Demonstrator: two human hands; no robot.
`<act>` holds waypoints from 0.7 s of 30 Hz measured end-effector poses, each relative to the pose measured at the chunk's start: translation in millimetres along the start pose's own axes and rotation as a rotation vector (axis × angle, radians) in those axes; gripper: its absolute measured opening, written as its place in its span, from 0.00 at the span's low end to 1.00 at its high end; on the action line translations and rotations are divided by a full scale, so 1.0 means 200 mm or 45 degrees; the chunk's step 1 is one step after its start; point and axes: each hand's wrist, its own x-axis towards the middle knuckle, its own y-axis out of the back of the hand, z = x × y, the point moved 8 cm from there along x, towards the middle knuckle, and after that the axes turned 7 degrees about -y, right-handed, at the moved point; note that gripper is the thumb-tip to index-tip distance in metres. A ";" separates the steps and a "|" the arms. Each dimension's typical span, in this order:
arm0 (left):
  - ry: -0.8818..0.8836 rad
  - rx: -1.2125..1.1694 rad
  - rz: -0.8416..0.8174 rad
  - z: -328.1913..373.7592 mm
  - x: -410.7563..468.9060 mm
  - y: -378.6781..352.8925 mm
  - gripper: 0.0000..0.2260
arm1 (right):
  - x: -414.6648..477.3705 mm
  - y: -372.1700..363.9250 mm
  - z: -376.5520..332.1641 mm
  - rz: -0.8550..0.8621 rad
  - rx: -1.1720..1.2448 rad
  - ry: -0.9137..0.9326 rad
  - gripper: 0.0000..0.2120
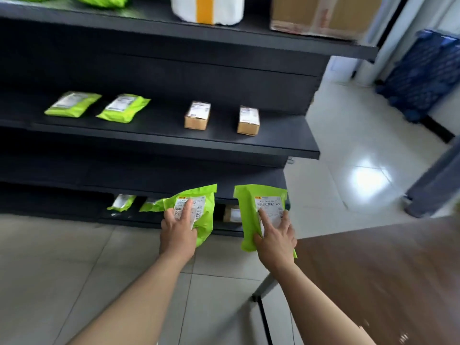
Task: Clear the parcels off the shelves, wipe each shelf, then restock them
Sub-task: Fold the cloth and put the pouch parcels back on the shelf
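- Currently my left hand [178, 230] grips the left green mailer [201, 207] by its lower edge, with the forefinger laid straight across the white label and the other fingers curled round the bag.
- My right hand [276, 235] holds the right green mailer [246, 207] the same way, forefinger along the barcode label.
- Both mailers hang in the air in front of the low shelves, side by side with a narrow gap between them. They touch neither each other nor any shelf edge, as far as I can tell.
- Behind them, the lowest shelf [174, 221] holds two green pouches [122, 202] and a small brown box [231, 214], all set well back under the board above.
- On the middle shelf [174, 143], two green mailers [73, 104] lie to the left and two small cardboard boxes [198, 115] stand to the right. All four sit back from the front lip. A bare stretch of board runs between the two pairs, and another from the last box to the shelf's right end.
- The top shelf [124, 16] carries a white wrapped parcel with a yellow band [206, 8] and a large cardboard carton [321, 16], both close to the front edge.
- A brown table [373, 282] crowds my right side, its corner just beside my right wrist.
- Pale floor tiles [74, 257] lie open to the left of my left arm.
- Blue crates [420, 75] stand well apart, past the shelf end.
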 end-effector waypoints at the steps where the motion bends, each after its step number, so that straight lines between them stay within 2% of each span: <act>1: 0.032 -0.001 0.011 -0.07 0.01 0.04 0.34 | 0.01 -0.03 -0.09 -0.016 -0.016 0.033 0.30; 13: 0.215 0.055 0.080 -1.05 0.28 0.51 0.33 | 0.02 -0.48 -1.18 -0.119 -0.151 0.239 0.28; 21: 0.276 0.115 0.037 -1.64 0.58 0.75 0.33 | 0.07 -0.83 -1.77 -0.153 -0.144 0.228 0.28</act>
